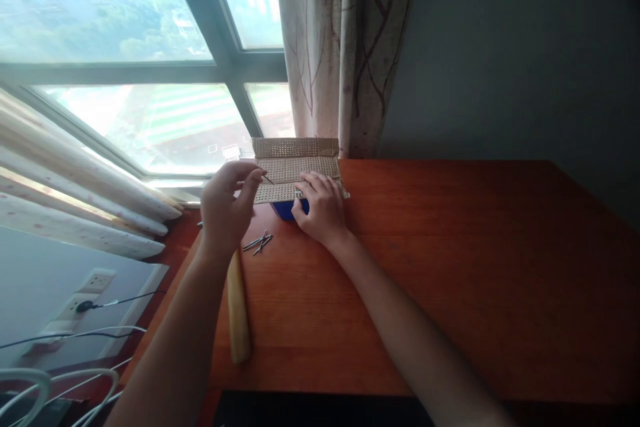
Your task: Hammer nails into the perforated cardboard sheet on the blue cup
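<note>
A perforated cardboard piece [295, 163], folded into steps, stands at the far edge of the wooden table [450, 267], resting on a blue object [285, 209]. My left hand [227, 203] pinches a thin nail [269, 179] whose tip touches the cardboard's left side. My right hand [320, 207] lies on the cardboard's lower edge and the blue object, fingers curled, holding it down. Several loose nails [259, 242] lie on the table just below my left hand.
A pale wooden handle [238, 310] lies on the table under my left forearm. A window and curtain [345, 47] stand behind the table. At lower left are a wall socket [80, 303] and white cables.
</note>
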### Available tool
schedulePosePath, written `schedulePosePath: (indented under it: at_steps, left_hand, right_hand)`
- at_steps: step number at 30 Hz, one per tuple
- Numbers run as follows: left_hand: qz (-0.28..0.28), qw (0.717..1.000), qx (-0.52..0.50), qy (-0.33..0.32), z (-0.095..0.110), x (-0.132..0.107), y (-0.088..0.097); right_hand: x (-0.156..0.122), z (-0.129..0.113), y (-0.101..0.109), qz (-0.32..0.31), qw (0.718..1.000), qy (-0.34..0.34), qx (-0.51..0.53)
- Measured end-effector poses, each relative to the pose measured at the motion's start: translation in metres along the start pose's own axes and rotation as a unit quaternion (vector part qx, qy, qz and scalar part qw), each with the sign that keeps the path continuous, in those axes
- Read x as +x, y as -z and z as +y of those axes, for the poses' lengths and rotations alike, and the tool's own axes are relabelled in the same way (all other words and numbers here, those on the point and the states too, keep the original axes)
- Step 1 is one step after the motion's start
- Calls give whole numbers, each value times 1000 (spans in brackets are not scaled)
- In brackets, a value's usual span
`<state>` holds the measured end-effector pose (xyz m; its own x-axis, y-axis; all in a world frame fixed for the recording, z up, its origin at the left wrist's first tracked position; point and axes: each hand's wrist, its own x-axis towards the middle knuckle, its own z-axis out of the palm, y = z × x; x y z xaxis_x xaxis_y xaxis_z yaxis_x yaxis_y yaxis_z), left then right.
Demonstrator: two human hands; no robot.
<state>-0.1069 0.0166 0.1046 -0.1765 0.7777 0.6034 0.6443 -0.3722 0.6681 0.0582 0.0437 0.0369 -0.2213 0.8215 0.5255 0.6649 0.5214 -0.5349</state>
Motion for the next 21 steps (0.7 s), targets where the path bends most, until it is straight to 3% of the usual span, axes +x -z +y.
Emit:
schedulePosePath:
  at_steps: [3, 6, 10, 13, 16, 21]
  left_hand:
    - [-32, 998, 55, 21, -9, -24, 19]
    - [-109, 988, 106, 21, -28, -49, 34]
    - [-205, 959, 193, -17, -46, -69, 43]
    - [-247, 938, 242, -28, -52, -74, 45]
    - [-243, 937, 249, -30, -51, -74, 44]
    - [-156, 968, 190, -44, -38, -63, 39]
  right_hand:
    - [0, 0, -1, 2, 1000, 5, -1]
    - [0, 0, -1, -4, 1000, 4, 0]
    - [0, 1, -1, -3, 1000, 5, -2]
    - [0, 1, -1, 0, 1000, 8, -2]
    - [-1, 2, -1, 2, 1000, 10, -4]
    - [-1, 1, -1, 4, 1000, 10, -6]
